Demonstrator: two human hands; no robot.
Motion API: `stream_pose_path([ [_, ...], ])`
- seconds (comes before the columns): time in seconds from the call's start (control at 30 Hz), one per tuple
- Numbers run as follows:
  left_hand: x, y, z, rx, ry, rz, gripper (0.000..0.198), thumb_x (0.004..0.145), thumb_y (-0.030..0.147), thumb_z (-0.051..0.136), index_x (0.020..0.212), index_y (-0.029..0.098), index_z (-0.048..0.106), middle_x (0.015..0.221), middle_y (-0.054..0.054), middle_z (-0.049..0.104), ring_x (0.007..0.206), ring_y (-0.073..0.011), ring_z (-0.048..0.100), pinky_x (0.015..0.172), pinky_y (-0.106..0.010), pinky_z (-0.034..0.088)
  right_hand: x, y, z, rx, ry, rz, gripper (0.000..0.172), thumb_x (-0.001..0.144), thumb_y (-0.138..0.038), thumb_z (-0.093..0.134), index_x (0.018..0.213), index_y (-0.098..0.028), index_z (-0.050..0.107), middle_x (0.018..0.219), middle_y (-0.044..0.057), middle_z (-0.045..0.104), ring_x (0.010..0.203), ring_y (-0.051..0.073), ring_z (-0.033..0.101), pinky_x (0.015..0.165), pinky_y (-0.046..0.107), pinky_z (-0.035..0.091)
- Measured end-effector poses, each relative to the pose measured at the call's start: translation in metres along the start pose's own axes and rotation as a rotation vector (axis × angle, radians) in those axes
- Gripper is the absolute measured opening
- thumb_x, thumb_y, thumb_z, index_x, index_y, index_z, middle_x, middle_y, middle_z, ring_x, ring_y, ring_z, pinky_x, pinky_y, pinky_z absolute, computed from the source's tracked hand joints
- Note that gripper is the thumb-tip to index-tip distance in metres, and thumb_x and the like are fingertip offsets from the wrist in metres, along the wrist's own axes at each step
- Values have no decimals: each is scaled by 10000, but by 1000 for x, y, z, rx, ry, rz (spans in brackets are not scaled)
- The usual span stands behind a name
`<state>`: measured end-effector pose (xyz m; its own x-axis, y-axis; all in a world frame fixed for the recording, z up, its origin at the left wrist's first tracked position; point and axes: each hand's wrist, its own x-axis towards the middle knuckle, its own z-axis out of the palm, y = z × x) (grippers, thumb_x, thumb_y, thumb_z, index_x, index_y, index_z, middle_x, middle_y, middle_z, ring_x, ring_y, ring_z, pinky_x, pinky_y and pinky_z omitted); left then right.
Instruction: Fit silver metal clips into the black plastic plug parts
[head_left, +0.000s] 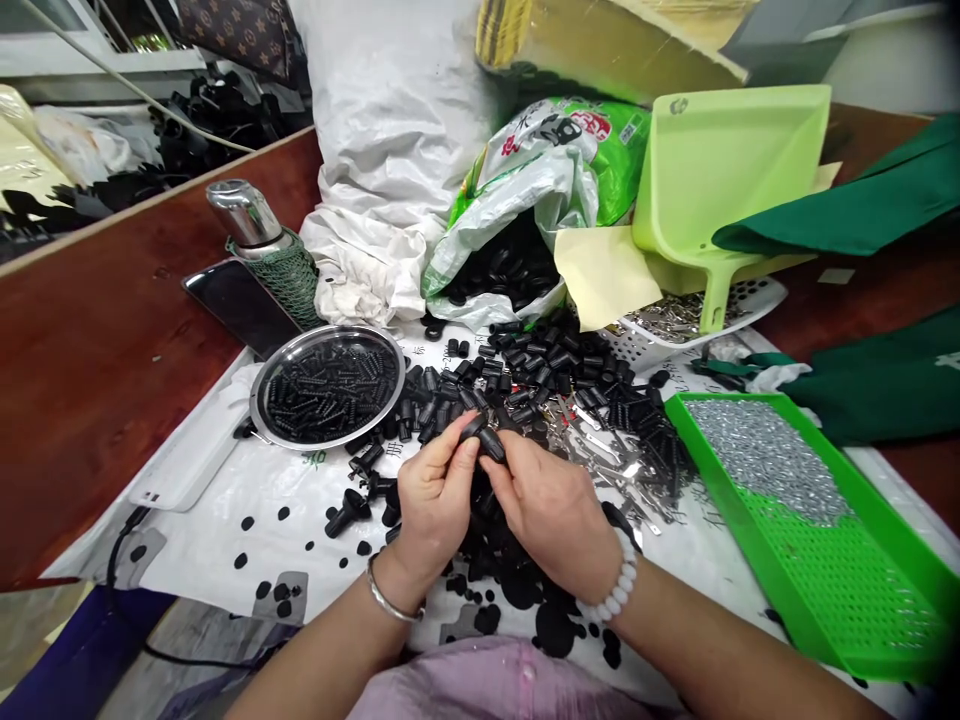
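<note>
1. We see a lime-green plastic dustpan [720, 180] propped just beside a dark green cloth [840, 205].
2. We see a steel flask [247, 212] in a green net sleeve [289, 285], touching a black smartphone [236, 305].
3. We see a white woven sack [382, 130] behind them.
4. We see a green perforated tray [817, 580] holding small silver parts [765, 460].

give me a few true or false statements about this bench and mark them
The left hand wears a silver bangle. True.
The right hand wears a metal watch. False: it wears a white beaded bracelet.
Both hands pinch small black parts at the fingertips. True.
The round steel dish holds ribbed black parts. True.
The green perforated tray is heaped with black parts. False: it holds small silver pieces.
The phone lies in the steel dish. False: it lies on the wooden table.
</note>
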<state>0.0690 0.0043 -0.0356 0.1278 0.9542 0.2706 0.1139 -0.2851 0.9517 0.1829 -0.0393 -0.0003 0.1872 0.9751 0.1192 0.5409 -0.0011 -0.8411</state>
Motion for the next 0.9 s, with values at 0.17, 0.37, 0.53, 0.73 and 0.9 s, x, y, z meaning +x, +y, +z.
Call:
stream_pose_path([
  [0.17, 0, 1, -3, -47, 4, -46, 287, 839, 263, 551, 1085, 151, 645, 1030, -56, 696, 906, -177, 666, 835, -262, 538, 7, -1, 2, 33, -135, 25, 478, 948, -440, 231, 695, -170, 535, 428, -28, 461, 336, 109, 418, 395, 228, 348],
  [0.37, 2, 0, -5, -119, 19, -85, 302, 831, 282, 563, 1086, 142, 645, 1041, -65, 692, 887, -179, 671, 837, -268, 537, 4, -6, -2, -31, -130, -11, 362, 912, -462, 361, 829, -175, 565, 536, -4, 535, 481, 139, 500, 485, 242, 368],
  [0.53, 0, -3, -4, -85, 8, -15, 287, 847, 253, 546, 1099, 156, 639, 1065, -55, 683, 938, -180, 656, 862, -261, 526, 6, -2, 1, -131, -78, -5, 426, 888, -512, 352, 742, -164, 552, 535, 25, 524, 457, 149, 485, 455, 247, 338],
  [0.73, 0, -2, -7, -55, 8, -11, 271, 848, 251, 548, 1082, 160, 649, 1022, -50, 699, 892, -166, 669, 826, -235, 538, 8, -4, 0, -65, -196, 7, 538, 935, -512, 211, 729, -167, 569, 432, -19, 481, 371, 125, 444, 434, 236, 346],
  [0.9, -1, -3, -5, -38, 1, 30, 274, 849, 240, 547, 1096, 170, 642, 1062, -47, 685, 922, -166, 660, 850, -242, 529, 4, -2, 1, -123, -88, 14, 426, 893, -514, 340, 775, -163, 552, 525, 14, 519, 462, 149, 478, 471, 249, 330],
])
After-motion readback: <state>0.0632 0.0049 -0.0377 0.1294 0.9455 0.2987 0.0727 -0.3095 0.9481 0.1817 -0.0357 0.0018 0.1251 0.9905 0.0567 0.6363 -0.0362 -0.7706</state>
